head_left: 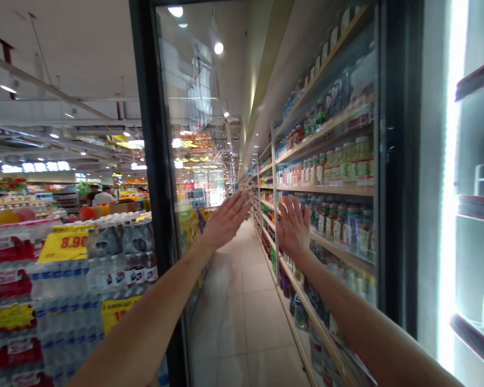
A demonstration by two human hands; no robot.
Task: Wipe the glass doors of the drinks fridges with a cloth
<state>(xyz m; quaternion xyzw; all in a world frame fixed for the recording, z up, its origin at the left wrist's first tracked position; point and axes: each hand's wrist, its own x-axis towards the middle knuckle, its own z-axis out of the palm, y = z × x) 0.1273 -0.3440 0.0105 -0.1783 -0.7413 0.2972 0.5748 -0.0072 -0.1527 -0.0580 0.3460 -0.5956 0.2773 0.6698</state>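
Both my hands are flat against the glass door [226, 80] of a store cooler, which stands swung open in front of me. My left hand [226, 219] presses the pane near its middle, fingers together and pointing up to the right. My right hand [293, 226] rests on the glass a little to the right, fingers spread and pointing up. Neither hand holds anything. The door's dark frame [155, 177] runs down its left edge.
Through the glass I see an aisle with long shelves of bottled drinks [339, 166]. Stacked packs of water bottles with a yellow price sign [66, 243] stand at the left. The lit cooler interior with shelves [476, 204] is at the right. People stand far off at left.
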